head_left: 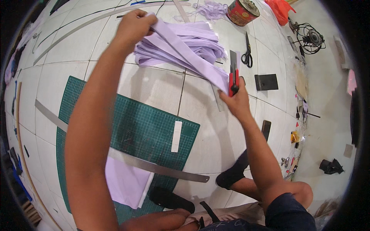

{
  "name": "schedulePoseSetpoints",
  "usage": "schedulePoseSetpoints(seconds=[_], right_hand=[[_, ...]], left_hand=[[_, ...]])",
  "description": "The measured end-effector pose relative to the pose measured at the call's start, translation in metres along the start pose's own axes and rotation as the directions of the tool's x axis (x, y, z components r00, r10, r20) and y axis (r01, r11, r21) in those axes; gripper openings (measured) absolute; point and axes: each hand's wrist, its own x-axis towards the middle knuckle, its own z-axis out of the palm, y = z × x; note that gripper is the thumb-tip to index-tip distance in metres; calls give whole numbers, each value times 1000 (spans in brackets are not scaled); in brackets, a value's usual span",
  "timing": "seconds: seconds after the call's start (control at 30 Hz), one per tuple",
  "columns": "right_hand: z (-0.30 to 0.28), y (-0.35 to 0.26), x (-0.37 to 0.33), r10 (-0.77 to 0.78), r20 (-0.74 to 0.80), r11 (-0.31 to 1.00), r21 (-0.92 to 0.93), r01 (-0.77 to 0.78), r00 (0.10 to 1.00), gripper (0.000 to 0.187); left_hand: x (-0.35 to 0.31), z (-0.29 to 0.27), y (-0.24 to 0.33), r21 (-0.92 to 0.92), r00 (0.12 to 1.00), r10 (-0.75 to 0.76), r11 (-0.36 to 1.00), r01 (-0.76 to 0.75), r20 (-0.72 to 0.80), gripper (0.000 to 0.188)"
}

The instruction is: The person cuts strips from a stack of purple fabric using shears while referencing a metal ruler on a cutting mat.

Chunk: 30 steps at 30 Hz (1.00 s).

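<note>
My left hand (135,30) is closed on one end of a folded lilac fabric strip (192,61), at the far side. The strip runs slantwise down to my right hand (239,101), where its other end sits by the thumb. That same hand also grips a red and black utility knife (233,79), its wide blade out and pointing away from me. Beneath and behind the strip lies a heap of lilac fabric strips (210,38) on the tiled floor. Nearer to me, a lilac cloth piece (127,183) rests on a green cutting mat (144,115), partly under a long steel ruler (169,169).
Black scissors (247,54), a dark square block (266,82) and a rusty red tin (243,12) stand or lie to the right. A white strip (176,136) is on the mat. Further right are a red plastic bag (279,10) and black coiled wire (311,37).
</note>
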Motion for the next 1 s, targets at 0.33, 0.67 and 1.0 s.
schedulePoseSetpoints(seconds=[0.33, 0.67, 1.0], right_hand=[[4, 30, 60, -435, -31, 819, -429, 381, 900, 62], [-188, 52, -32, 105, 437, 955, -295, 32, 893, 40], [-159, 125, -33, 233, 542, 875, 245, -417, 807, 44]], left_hand=[[24, 31, -92, 373, 933, 102, 927, 36, -344, 63], [-94, -47, -120, 482, 977, 200, 865, -142, -70, 24], [-334, -79, -63, 594, 966, 17, 786, -172, 257, 5]])
